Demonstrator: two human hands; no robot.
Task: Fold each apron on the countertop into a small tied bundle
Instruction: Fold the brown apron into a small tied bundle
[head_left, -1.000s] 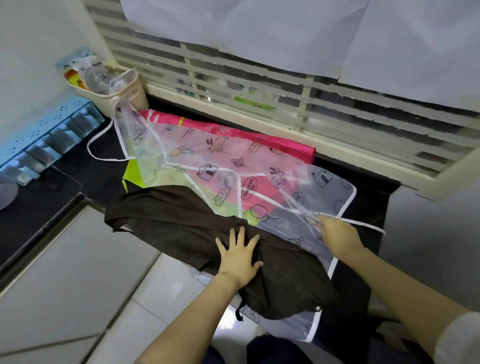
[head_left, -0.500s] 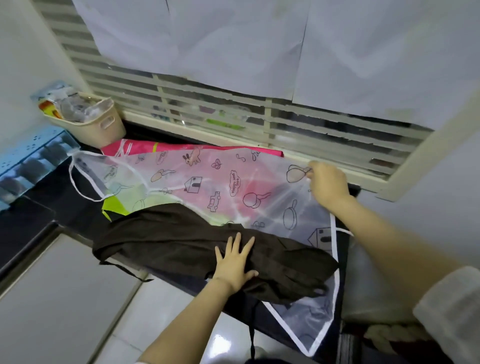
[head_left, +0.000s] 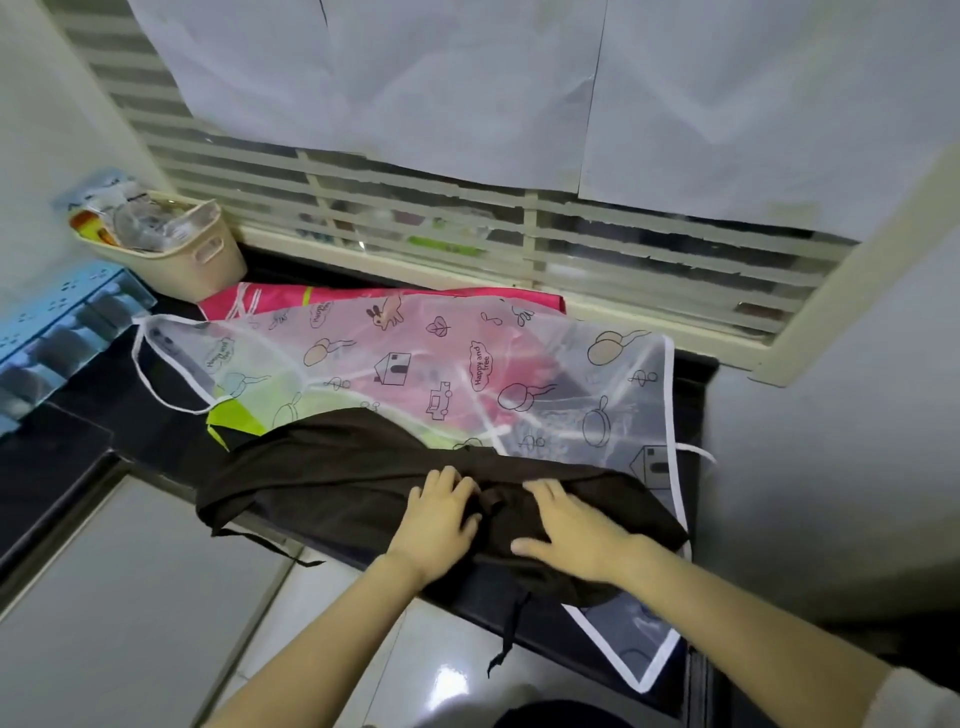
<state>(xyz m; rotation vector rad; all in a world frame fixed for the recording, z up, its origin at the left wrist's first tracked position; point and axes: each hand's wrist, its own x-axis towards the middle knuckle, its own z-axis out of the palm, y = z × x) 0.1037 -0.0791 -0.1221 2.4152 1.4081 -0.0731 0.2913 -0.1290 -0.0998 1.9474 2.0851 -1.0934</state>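
Head view: the clear apron (head_left: 545, 374) reads "Happy and Tree", hiding most of a pink apron (head_left: 291, 299). At the table's (head_left: 67, 467) near edge, left hand (head_left: 436, 522) fingers bunch the brown apron (head_left: 322, 467); right hand (head_left: 569, 527) fingers press flat.

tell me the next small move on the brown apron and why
Probably fold the loose left end of the brown apron in toward the middle. It lies long and rumpled along the countertop edge, over the clear printed apron, one tie dangling. The left hand bunches cloth at its centre and the right hand presses flat beside it, so the middle is pinned.
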